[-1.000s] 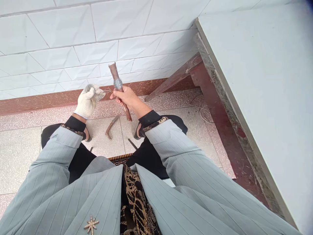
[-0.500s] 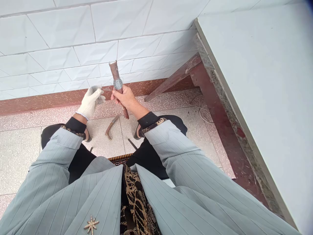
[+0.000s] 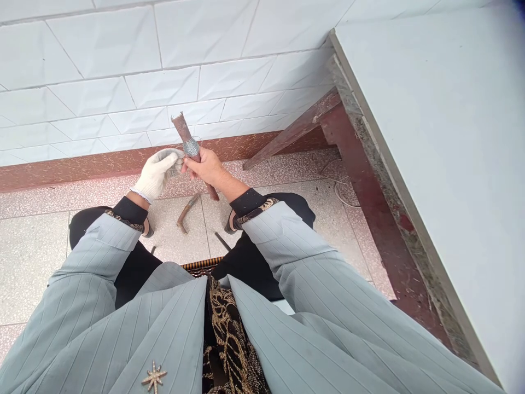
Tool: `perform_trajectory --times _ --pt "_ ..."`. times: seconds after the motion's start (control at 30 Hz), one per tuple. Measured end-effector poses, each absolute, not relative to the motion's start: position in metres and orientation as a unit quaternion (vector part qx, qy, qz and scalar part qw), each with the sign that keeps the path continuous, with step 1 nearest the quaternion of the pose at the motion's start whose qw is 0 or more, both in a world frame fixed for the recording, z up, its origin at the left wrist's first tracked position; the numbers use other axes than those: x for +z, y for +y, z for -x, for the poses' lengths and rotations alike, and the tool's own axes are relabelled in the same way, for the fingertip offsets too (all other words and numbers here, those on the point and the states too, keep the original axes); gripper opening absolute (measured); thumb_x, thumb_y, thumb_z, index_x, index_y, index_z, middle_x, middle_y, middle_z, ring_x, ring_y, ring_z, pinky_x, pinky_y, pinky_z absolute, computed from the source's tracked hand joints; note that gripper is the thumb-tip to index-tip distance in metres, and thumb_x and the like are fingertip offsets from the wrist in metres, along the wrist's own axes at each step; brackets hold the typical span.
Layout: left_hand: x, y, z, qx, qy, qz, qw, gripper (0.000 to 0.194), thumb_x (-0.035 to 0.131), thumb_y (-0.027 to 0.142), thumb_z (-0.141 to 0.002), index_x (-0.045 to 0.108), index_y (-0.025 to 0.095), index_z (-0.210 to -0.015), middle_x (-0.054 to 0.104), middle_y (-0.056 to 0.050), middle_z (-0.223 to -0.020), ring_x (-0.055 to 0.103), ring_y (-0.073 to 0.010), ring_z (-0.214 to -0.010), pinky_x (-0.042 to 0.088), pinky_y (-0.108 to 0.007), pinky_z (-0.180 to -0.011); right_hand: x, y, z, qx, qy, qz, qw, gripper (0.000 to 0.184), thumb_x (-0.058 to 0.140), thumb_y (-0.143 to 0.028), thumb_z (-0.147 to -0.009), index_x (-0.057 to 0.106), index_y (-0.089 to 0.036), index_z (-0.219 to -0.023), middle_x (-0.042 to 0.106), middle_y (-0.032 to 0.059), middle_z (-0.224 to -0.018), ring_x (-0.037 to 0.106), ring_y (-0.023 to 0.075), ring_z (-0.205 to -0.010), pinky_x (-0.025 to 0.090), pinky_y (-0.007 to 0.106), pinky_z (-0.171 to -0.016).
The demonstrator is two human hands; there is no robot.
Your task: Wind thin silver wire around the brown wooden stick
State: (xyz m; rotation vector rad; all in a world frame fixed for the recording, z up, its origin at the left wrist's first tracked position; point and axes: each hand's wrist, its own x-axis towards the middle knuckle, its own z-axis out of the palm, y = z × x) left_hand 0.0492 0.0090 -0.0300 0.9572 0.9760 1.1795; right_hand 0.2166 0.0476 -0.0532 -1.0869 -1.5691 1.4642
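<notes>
A brown wooden stick (image 3: 181, 125) tilts up and to the left, and several turns of thin silver wire (image 3: 191, 146) are wound round its middle. My bare right hand (image 3: 207, 167) is closed round the stick just below the coil, and the lower end sticks out under the palm. My left hand (image 3: 158, 169), in a white knitted glove, pinches the loose wire close against my right fingertips. The piece between the fingers is mostly hidden. A thin loop of wire stands out to the right of the coil.
On the tiled floor between my feet lie a bent brown stick (image 3: 187, 213) and a dark rod (image 3: 222, 241). A white tiled wall (image 3: 102, 98) rises ahead. To the right stand a pale tabletop (image 3: 443, 137) and its dark red wooden frame (image 3: 361, 180), with a pale cord (image 3: 342, 194) beneath.
My gloved left hand has moved right, up to my right fingers. The stick's top has tipped left and slightly down, and the wire between the hands is now mostly out of sight.
</notes>
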Motion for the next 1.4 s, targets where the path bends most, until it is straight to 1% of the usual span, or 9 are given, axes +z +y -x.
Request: perform_trajectory --times 0.13,0.23,0.37,0.5,0.73,0.87,1.03,1.23,1.4 --pt "-0.029 0.011 -0.05 0.507 0.482 -0.433 0.569 0.024 0.084 0.037 -0.082 0.072 0.017 -0.086 0.068 -0.002 -0.072 0.061 -0.0104 -0.063 0.053 -0.026 -0.065 -0.051 0.047 -0.217 0.558 -0.602 0.444 0.359 0.01 0.066 -0.021 -0.099 0.057 -0.019 -0.094 0.076 0.0003 -0.081 0.054 0.0058 -0.043 0.04 0.019 -0.043" --pt "-0.024 0.012 -0.047 0.46 0.566 -0.476 0.491 0.009 0.075 0.026 -0.084 0.073 0.017 -0.084 0.065 0.0 -0.065 0.056 -0.0105 -0.059 0.049 -0.026 -0.062 -0.052 0.049 -0.22 0.524 -0.602 0.471 0.377 0.006 0.067 -0.023 -0.098 0.063 -0.018 -0.097 0.076 0.0015 -0.085 0.058 0.0072 -0.048 0.048 0.021 -0.05" --pt "-0.015 0.011 -0.042 0.371 0.637 -0.559 0.381 0.009 0.07 0.025 -0.084 0.075 0.017 -0.083 0.068 -0.001 -0.069 0.058 -0.0135 -0.066 0.052 -0.03 -0.071 -0.053 0.053 -0.222 0.508 -0.586 0.488 0.401 0.008 0.067 -0.025 -0.099 0.067 -0.017 -0.101 0.072 -0.0003 -0.077 0.061 0.0094 -0.052 0.054 0.023 -0.056" --pt "-0.014 0.014 -0.034 0.33 0.631 -0.618 0.334 0.01 0.072 0.025 -0.08 0.077 0.018 -0.084 0.075 -0.004 -0.082 0.063 -0.017 -0.078 0.054 -0.035 -0.084 -0.046 0.056 -0.224 0.534 -0.534 0.493 0.432 0.006 0.063 -0.018 -0.099 0.064 -0.017 -0.104 0.076 0.0014 -0.087 0.06 0.007 -0.052 0.047 0.018 -0.048" --pt "-0.021 0.016 -0.036 0.453 0.545 -0.544 0.449 0.006 0.072 0.023 -0.076 0.073 0.019 -0.08 0.071 -0.003 -0.079 0.062 -0.0154 -0.077 0.057 -0.032 -0.082 -0.023 0.056 -0.232 0.581 -0.43 0.511 0.465 0.008 0.054 -0.015 -0.103 0.053 -0.02 -0.11 0.078 0.0032 -0.098 0.056 0.0035 -0.051 0.039 0.015 -0.041" --pt "-0.019 0.013 -0.046 0.565 0.479 -0.428 0.517 0.013 0.074 0.03 -0.08 0.063 0.022 -0.079 0.073 -0.004 -0.091 0.07 -0.0187 -0.099 0.061 -0.033 -0.089 -0.025 0.06 -0.234 0.601 -0.4 0.51 0.467 0.008 0.053 -0.017 -0.105 0.047 -0.022 -0.101 0.077 0.0024 -0.096 0.052 0.0029 -0.049 0.035 0.014 -0.04" --pt "-0.019 0.009 -0.049 0.57 0.442 -0.409 0.559 0.022 0.074 0.037 -0.086 0.059 0.023 -0.079 0.074 -0.004 -0.098 0.073 -0.022 -0.113 0.063 -0.039 -0.095 -0.029 0.061 -0.234 0.62 -0.384 0.504 0.463 0.015 0.058 -0.018 -0.102 0.044 -0.023 -0.098 0.077 0.0032 -0.097 0.051 0.0032 -0.049 0.035 0.016 -0.04" --pt "-0.024 0.012 -0.047 0.563 0.435 -0.403 0.576 0.03 0.078 0.044 -0.086 0.058 0.022 -0.081 0.073 -0.003 -0.093 0.073 -0.0161 -0.088 0.064 -0.032 -0.084 -0.027 0.057 -0.232 0.591 -0.411 0.505 0.476 0.007 0.056 -0.014 -0.101 0.052 -0.02 -0.099 0.075 0.0032 -0.098 0.055 0.0038 -0.053 0.037 0.017 -0.042" --pt "-0.021 0.011 -0.05 0.559 0.431 -0.409 0.579 0.027 0.08 0.04 -0.086 0.06 0.024 -0.091 0.062 0.003 -0.074 0.065 -0.0127 -0.07 0.061 -0.03 -0.077 -0.029 0.058 -0.231 0.544 -0.479 0.481 0.493 0.007 0.061 -0.027 -0.105 0.057 -0.021 -0.105 0.07 -0.0009 -0.086 0.057 0.005 -0.054 0.039 0.017 -0.044"
